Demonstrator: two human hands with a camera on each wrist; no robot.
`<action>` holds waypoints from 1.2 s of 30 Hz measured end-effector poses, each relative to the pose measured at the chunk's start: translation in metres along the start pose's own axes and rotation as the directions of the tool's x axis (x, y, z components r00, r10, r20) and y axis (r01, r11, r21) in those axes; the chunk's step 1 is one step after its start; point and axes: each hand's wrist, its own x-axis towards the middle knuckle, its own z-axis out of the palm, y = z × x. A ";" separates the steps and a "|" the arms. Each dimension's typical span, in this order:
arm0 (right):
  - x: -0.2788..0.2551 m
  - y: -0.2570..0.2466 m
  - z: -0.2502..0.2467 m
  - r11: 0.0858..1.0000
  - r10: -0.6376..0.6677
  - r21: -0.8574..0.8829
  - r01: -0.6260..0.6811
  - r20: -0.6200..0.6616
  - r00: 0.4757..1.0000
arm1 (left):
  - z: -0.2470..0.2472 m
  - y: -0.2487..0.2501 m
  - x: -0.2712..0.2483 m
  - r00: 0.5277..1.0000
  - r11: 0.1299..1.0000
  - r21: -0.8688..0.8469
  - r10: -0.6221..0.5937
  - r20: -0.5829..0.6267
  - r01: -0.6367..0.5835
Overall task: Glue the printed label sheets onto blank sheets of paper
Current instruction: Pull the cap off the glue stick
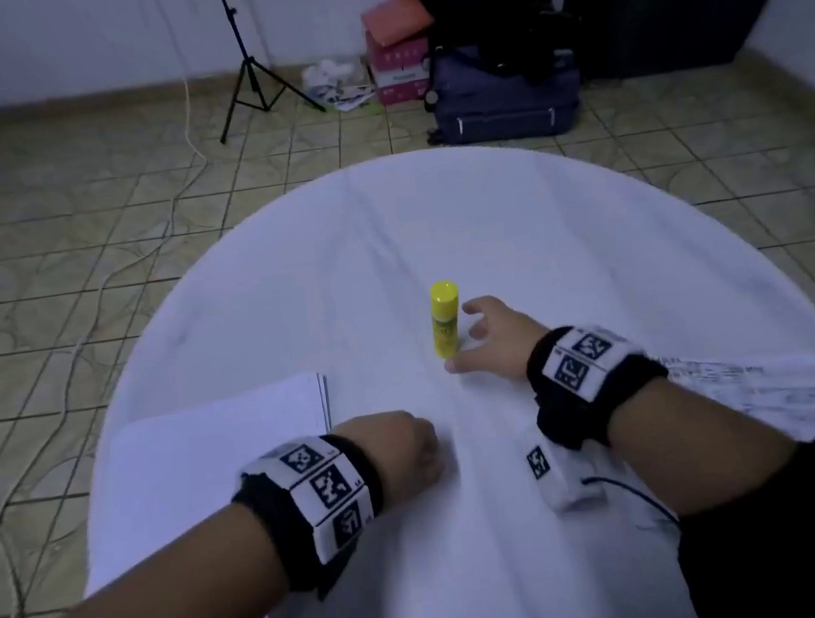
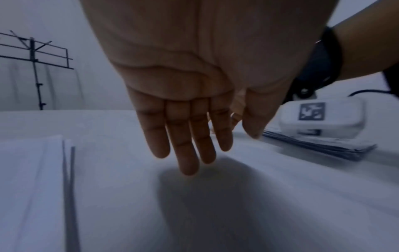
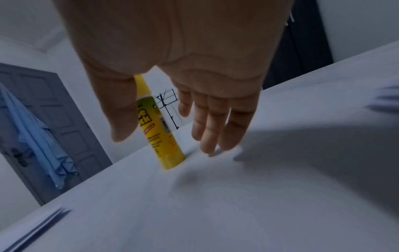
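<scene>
A yellow glue stick (image 1: 445, 319) stands upright on the white tablecloth (image 1: 434, 212). My right hand (image 1: 467, 337) is spread open just to its right. In the right wrist view the glue stick (image 3: 161, 134) stands between the thumb (image 3: 122, 116) and the fingers (image 3: 212, 126), with gaps on both sides. My left hand (image 1: 410, 446) hovers over the cloth and holds nothing, its fingers (image 2: 185, 145) straight. A stack of blank sheets (image 1: 215, 438) lies left of it. The printed label sheets (image 1: 753, 390) lie at the right, under my right forearm.
A small white box with a black marker (image 1: 554, 471) and a dark cable sits on the printed sheets' near corner (image 2: 319, 146). The round table ends close on the left. Beyond it are tiled floor, a tripod (image 1: 249, 70) and a suitcase (image 1: 501, 94).
</scene>
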 end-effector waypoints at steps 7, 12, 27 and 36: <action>0.040 -0.001 0.009 0.966 -0.108 -0.234 0.107 0.011 0.994 | 0.013 -0.002 0.020 0.992 0.989 0.140 0.055 -0.114 -0.039; 0.015 -0.005 0.011 0.941 -0.167 -0.310 0.137 -0.073 0.983 | 0.018 0.000 0.021 0.973 0.986 0.164 0.054 -0.224 -0.017; -0.125 0.043 0.071 0.948 -0.124 -0.311 0.064 -0.177 0.976 | 0.067 0.040 -0.059 0.966 0.990 0.103 -0.064 -0.249 0.092; -0.162 0.051 0.099 0.947 -0.210 -0.284 0.152 -0.186 0.960 | 0.095 0.041 -0.084 0.931 0.975 -0.219 -0.100 -0.352 0.022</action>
